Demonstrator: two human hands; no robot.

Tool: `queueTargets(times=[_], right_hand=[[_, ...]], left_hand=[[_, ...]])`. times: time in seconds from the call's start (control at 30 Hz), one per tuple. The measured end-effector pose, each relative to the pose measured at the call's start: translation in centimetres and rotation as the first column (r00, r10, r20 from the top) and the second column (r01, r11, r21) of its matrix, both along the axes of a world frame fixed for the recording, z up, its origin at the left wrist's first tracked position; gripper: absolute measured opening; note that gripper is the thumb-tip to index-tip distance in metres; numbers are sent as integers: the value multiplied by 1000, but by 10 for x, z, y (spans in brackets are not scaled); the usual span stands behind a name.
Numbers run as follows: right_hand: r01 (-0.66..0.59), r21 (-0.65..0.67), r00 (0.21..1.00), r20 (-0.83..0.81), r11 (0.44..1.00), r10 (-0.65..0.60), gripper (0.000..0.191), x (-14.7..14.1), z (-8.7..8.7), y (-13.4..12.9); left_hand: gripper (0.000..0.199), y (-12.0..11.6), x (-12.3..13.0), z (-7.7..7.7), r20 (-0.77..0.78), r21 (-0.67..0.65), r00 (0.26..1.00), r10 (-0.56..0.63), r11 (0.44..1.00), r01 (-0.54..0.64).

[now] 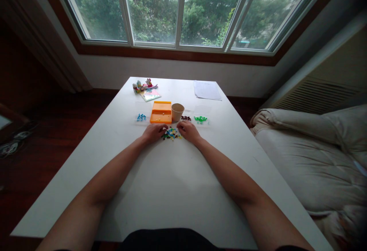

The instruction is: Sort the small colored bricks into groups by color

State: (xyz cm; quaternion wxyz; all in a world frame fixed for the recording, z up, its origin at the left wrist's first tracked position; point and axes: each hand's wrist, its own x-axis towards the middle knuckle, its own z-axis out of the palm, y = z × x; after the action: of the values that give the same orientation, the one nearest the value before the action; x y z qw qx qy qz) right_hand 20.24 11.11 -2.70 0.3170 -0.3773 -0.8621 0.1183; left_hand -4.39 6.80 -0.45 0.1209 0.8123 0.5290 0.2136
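A loose pile of small mixed-colour pieces (172, 133), blue, yellow, green and dark brown, lies on the white table between my two hands. At the pile's left edge is my left hand (155, 132), its fingers curled together near the pieces. My right hand (188, 130) rests at the right edge, thumb and fingers likewise drawn in. What sits between the fingertips of either hand is too small to make out. Just beyond stand an orange case (161, 107) holding a few pale yellow pieces and a brown paper cup (177, 112).
Clear trays hold blue pieces (141, 117) at left and green pieces (200, 119) at right; dark brown pieces (186, 118) lie beside the cup. Small figurines (145, 85), a pastel card (150, 95) and paper sheets (207, 90) are at the white table's (172, 182) far end.
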Motion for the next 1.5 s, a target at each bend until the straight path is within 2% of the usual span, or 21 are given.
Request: queueTargets(times=[0.27,0.57,0.7,0.9,1.2,1.4,1.5], right_hand=[[-26,16,1000,-4,1000,26,14,0,-1,0],[-23,20,1000,4,1000,23,14,0,-3,1],[-29,27,1000,3,999,29,17,1,-1,-2],[-133,50,990,54,990,131,29,-6,4,-8],[-84,66,976,205,994,69,41,-16,4,-2],[50,43,983,177,998,-57,22,-5,7,-3],[68,32,985,157,997,-72,16,5,6,-3]], left_hand=[[28,-1,3,0,-12,28,998,-61,998,61],[21,2,-6,2,-90,44,986,142,989,-139],[19,2,-10,3,-93,24,980,175,985,-173],[20,3,-10,2,-89,3,975,204,979,-204],[19,4,-10,2,-105,-8,972,212,977,-214],[20,3,-10,3,-124,-13,969,215,976,-218],[20,2,-10,3,-118,-5,968,220,975,-223]])
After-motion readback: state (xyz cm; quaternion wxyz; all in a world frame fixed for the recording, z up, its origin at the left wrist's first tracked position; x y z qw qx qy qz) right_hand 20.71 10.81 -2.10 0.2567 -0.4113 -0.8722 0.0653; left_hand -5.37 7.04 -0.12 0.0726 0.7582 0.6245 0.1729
